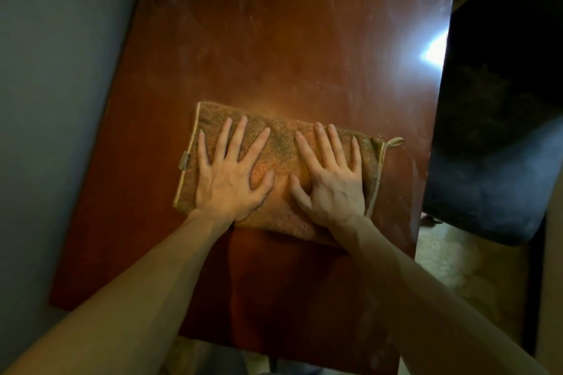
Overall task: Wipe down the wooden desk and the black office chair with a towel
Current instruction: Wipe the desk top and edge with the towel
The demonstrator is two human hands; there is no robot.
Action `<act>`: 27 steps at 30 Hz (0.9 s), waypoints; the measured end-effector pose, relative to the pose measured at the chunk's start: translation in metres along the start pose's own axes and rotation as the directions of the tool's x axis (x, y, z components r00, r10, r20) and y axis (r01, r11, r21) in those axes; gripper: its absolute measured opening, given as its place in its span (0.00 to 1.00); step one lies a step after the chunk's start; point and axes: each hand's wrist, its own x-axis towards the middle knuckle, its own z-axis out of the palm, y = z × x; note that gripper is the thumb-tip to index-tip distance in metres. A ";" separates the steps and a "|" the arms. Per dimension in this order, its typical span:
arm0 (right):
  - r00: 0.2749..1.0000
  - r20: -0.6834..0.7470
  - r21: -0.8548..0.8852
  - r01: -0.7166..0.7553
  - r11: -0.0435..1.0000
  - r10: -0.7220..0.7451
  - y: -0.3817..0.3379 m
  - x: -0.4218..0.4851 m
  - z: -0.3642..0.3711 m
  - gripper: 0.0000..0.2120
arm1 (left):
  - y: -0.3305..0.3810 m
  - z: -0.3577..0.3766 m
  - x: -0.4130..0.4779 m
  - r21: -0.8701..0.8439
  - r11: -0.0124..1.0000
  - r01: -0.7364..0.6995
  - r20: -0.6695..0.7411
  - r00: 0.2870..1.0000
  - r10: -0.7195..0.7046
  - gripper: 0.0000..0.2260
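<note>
Two hands, left hand and right hand, lie flat with fingers spread, side by side atop the folded tan towel, gripping nothing, the towel under both palms mid wooden table, black chair beside its right edge.

The reddish-brown wooden desk runs off the top edge, the black padded office chair is cut by the right edge and sunk in shadow, and the left grip and right grip hide much of the folded tan terry towel.
</note>
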 end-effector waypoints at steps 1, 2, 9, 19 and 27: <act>1.000 0.005 -0.019 0.002 1.000 -0.002 -0.002 -0.001 0.000 0.36 | 0.001 -0.001 0.000 0.002 1.000 0.005 0.002 1.000 -0.005 0.34; 1.000 0.017 -0.038 0.001 0.999 -0.001 -0.003 0.000 -0.001 0.36 | 0.001 -0.002 0.000 0.002 1.000 0.007 0.004 1.000 -0.007 0.34; 0.992 0.069 -0.079 -0.101 0.992 0.106 -0.031 -0.030 -0.001 0.35 | 0.002 -0.002 -0.007 0.015 1.000 -0.013 0.002 1.000 0.013 0.33; 0.989 0.090 -0.028 -0.114 0.993 0.116 -0.085 -0.156 0.005 0.34 | 0.008 0.000 -0.151 0.008 0.999 -0.037 0.051 0.998 0.036 0.35; 0.976 0.123 0.039 -0.185 0.982 0.179 -0.106 -0.224 0.006 0.34 | 0.017 -0.001 -0.208 -0.009 0.997 -0.071 0.128 0.989 0.072 0.35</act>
